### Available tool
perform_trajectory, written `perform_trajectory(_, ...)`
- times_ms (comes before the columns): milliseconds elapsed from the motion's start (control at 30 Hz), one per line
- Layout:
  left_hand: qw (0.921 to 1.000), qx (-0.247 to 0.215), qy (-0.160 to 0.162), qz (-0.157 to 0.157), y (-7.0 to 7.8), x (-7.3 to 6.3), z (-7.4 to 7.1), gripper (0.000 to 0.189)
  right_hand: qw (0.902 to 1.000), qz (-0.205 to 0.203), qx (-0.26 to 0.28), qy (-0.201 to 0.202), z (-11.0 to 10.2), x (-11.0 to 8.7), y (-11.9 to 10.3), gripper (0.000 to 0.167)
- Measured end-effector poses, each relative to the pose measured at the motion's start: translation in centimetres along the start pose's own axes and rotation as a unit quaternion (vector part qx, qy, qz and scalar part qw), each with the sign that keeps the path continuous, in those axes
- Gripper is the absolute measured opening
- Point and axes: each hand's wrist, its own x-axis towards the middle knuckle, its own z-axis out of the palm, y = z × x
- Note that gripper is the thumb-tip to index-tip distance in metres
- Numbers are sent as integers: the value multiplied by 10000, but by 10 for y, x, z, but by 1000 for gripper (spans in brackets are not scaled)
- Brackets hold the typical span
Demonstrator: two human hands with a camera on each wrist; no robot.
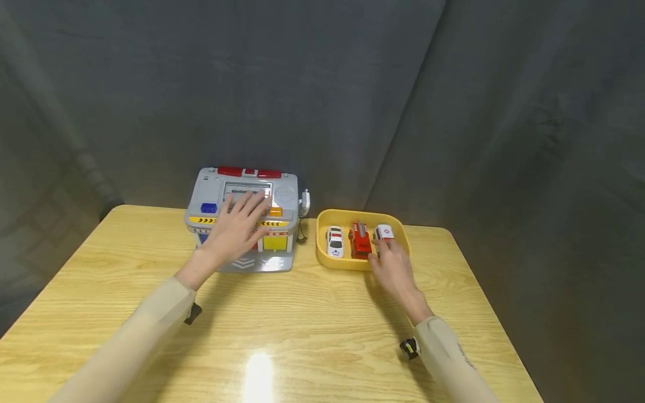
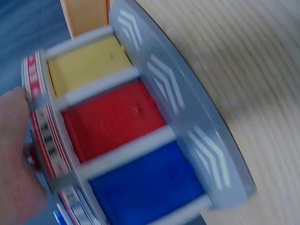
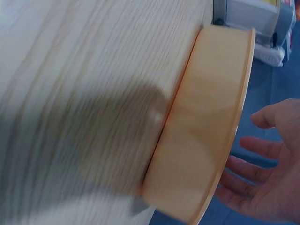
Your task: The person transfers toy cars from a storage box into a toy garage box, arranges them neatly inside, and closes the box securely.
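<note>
A grey toy garage [image 1: 201, 193] stands at the table's back, its yellow, red [image 2: 115, 121] and blue [image 2: 145, 185] doors down. My left hand [image 1: 237, 224], fingers spread, lies over the front of its roof, beside a blue button [image 1: 209, 207] and an orange one [image 1: 275, 211]. To the right, a yellow tray [image 1: 347, 263] holds a white police car [image 1: 335, 244], a red fire truck [image 1: 360, 246] and a white toy ambulance [image 1: 384, 230]. Over the tray's right end reaches my right hand [image 1: 395, 268], fingertips close by the ambulance and partly covering it. Thumb and fingers stand apart in the right wrist view.
The wooden table [image 1: 302, 319] runs toward me from the garage and tray. Behind it hangs a dark grey curtain [image 1: 322, 101]. A small white part [image 1: 304, 202] juts from the garage's right side, with a dark cord [image 1: 301, 234] below it.
</note>
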Motion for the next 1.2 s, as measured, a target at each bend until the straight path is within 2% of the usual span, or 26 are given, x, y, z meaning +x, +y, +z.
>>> perform_trajectory(133, 9994, -21, 66, -341, -16, -11, -5, 70, 9996, -270, 95, 44, 1, 9, -18, 34)
perform_trajectory(300, 9977, -49, 118, -666, -33, -25, -6, 75, 9963, -766, 387, -23, 4, 30, -53, 38)
perform_trajectory(500, 9958, -405, 35, -817, -41, -30, -1, 77, 9886, -1266, 731, -367, 10, 54, -106, 55)
perform_trajectory(667, 9949, -545, 48, -847, -42, -31, -1, 77, 9834, -1564, 596, -702, 21, 67, -141, 63)
perform_trajectory(833, 9942, -650, 49, -855, -42, -31, -2, 76, 9794, -1685, 244, -1090, 32, 72, -154, 70)
perform_trajectory(1067, 9946, -537, 19, -884, -38, -32, -1, 72, 9761, -1813, -210, -1176, 32, 72, -154, 67)
perform_trajectory(1200, 9951, -516, 155, -825, -35, -33, 1, 69, 9748, -1784, -270, -1316, 29, 72, -153, 66)
